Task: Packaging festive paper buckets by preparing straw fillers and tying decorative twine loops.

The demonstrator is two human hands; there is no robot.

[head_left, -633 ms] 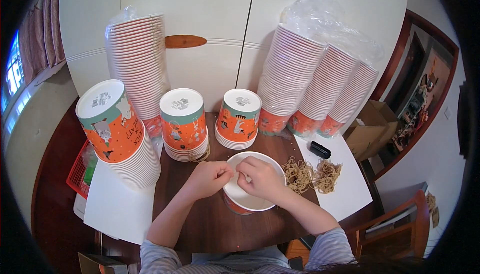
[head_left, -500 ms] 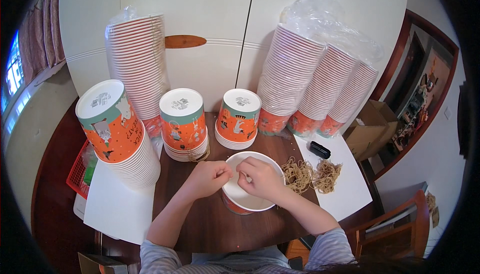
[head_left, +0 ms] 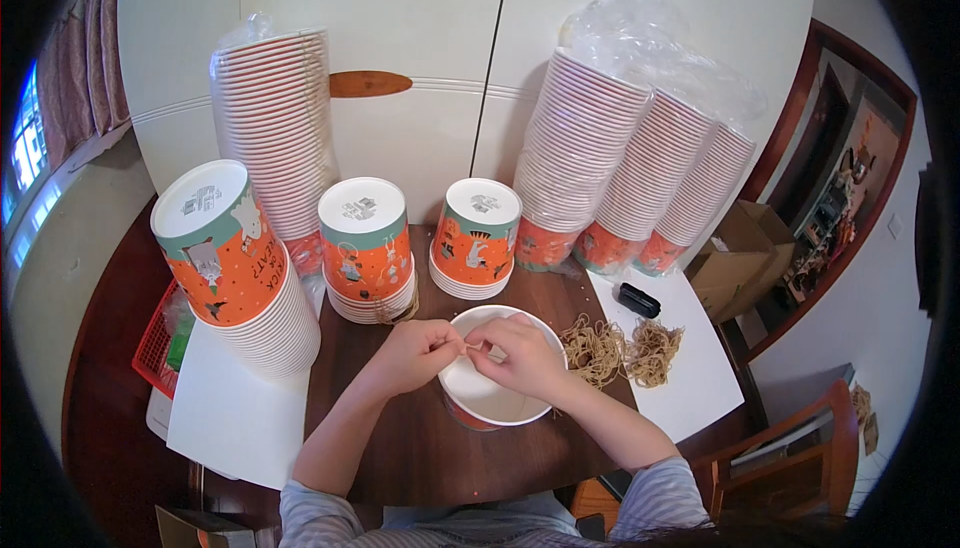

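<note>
1. Head view: I count two bare hands over one open bucket, which stands upright near the middle of the table, a little toward its right edge. The left hand and right hand have thumbs and forefingers pinched together above the left rim of the open bucket; I can't tell what, if anything, they grip.
2. I count three upturned bucket stacks: a tall one by the left edge of the table, two shorter ones along its far edge.
3. I count four plastic-wrapped stacks, one far left, three far right; two tan heaps of loops near the right edge; one black case just beyond them.
4. Against half a second ago, the right fingertips have moved left to meet the left ones, and the open bucket sits slightly farther left.
</note>
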